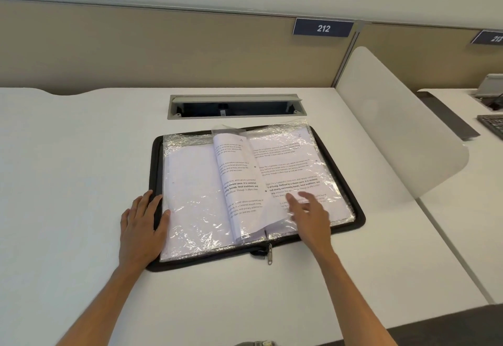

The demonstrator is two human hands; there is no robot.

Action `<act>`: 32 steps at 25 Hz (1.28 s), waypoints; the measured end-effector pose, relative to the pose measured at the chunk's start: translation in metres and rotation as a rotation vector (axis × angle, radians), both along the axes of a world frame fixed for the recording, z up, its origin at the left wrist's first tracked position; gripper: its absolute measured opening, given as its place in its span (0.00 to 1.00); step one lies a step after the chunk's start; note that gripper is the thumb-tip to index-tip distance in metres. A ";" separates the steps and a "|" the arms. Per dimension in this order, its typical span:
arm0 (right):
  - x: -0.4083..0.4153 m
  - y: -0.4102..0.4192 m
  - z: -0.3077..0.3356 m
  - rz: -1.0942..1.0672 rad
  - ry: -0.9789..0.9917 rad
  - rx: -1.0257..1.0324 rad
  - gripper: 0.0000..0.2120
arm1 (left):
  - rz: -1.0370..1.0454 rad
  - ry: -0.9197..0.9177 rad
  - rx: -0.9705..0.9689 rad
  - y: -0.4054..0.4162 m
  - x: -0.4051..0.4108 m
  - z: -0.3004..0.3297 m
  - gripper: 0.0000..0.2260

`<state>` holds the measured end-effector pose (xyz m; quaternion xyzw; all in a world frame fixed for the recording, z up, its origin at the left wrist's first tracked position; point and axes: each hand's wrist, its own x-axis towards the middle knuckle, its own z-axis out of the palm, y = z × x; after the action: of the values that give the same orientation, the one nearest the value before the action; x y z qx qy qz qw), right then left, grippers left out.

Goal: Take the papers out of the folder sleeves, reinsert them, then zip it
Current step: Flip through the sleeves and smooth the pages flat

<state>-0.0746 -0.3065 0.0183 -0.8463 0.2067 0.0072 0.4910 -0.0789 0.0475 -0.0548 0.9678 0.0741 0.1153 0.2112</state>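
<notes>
Bare desk (81, 155) leftward (divider (394, 127) right)

A white desk (81, 155) fills most of the view, its far edge cut in a soft wave at the left. A grey cable hatch (236, 106) is set into the top, its lid tilted open. Behind runs a beige partition panel (136, 46) with a navy plate reading 212 (323, 27); a second plate (488, 38) sits further right. A rounded white divider (394, 119) separates a neighbouring desk (462, 209), where a keyboard (494, 125) lies at the frame's edge. The light is even.
</notes>
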 end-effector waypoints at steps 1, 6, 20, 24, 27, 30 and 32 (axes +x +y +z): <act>-0.002 0.008 0.001 0.084 0.060 -0.065 0.31 | 0.002 0.003 0.000 0.000 0.000 0.000 0.26; 0.002 0.032 -0.005 0.166 0.039 0.027 0.20 | 0.006 0.016 0.003 0.000 -0.001 0.000 0.25; 0.005 -0.030 -0.027 0.039 -0.098 -0.769 0.33 | 0.007 0.014 0.017 0.001 0.000 -0.001 0.26; -0.002 -0.038 -0.053 0.127 0.117 -0.707 0.41 | 0.005 0.019 0.010 0.001 -0.001 -0.001 0.26; 0.000 -0.037 -0.054 0.075 0.085 -0.757 0.41 | 0.002 0.011 0.011 0.001 -0.001 -0.001 0.26; -0.001 -0.014 -0.047 0.075 -0.106 -0.779 0.39 | 0.003 0.001 0.015 0.001 0.000 0.000 0.26; -0.004 0.018 -0.038 0.190 -0.224 -0.669 0.37 | -0.002 -0.003 0.022 0.002 0.000 -0.001 0.26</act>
<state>-0.0785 -0.2885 -0.0197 -0.9710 0.0628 -0.1080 0.2040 -0.0789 0.0496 -0.0558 0.9700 0.0717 0.1172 0.2007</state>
